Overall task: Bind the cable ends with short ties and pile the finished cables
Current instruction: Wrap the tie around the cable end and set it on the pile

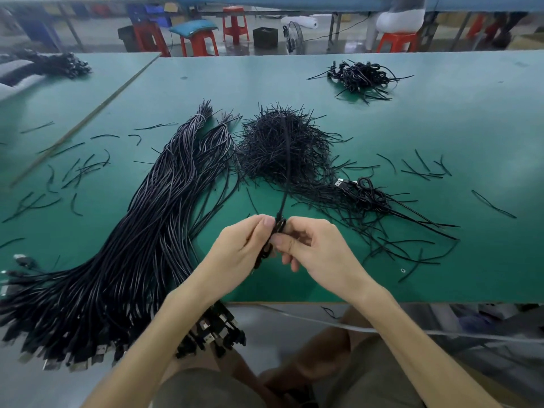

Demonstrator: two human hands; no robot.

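Tight pinch of left hand (240, 248) and right hand (316, 250) on one black cable (283, 207).

One wide-angle head-worn view, facing forward and down, close above left hand (244, 248) and right hand (319, 250), green table (441, 134) across the middle, red stools (235, 23) far beyond

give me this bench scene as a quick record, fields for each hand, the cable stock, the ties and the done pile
left hand: pinches a small coiled cable above the near part of the green table
right hand: pinches the same coil from the other side
cable stock: long black bundle at left, plugs overhanging the near edge
ties: tie heap at centre, stray ties scattered around
done pile: likely the far-right pile; one bound cable lies nearer, right of the heap
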